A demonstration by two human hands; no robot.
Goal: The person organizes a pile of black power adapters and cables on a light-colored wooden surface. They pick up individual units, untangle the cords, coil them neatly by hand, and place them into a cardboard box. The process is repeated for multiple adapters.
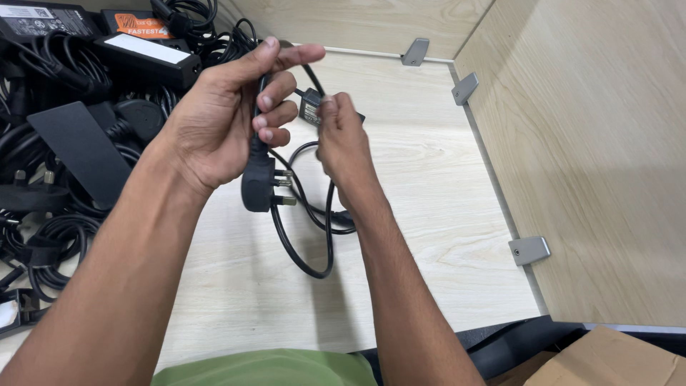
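My left hand (221, 118) grips a black power cable just above its three-pin plug (261, 186), which hangs below the fist with the pins pointing right. The cable (314, 264) loops down over the pale wooden desk and back up. My right hand (343, 139) pinches the small black adapter block (309, 107) on the same cable, close to my left fingers. Both hands are raised above the desk, near its middle.
A heap of black adapters and coiled cables (64, 143) covers the desk's left side. Wooden partition walls (593, 157) with grey metal brackets (529, 250) enclose the back and right. A cardboard box (614, 357) sits at the lower right corner.
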